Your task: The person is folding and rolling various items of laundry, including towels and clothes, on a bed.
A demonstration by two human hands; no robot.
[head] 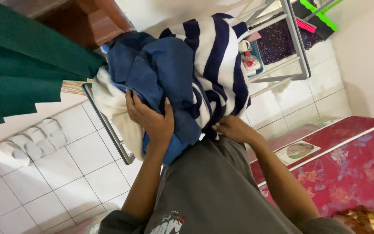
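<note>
**My hands on the blue towel pile**

My left hand (150, 117) has its fingers spread flat on the blue towel (161, 69). My right hand (234, 128) tucks under the striped cloth (215, 56), just right of the towel; I cannot tell how those fingers sit. The pile rests on the metal rack (109, 128), nearer my left hand.
</note>
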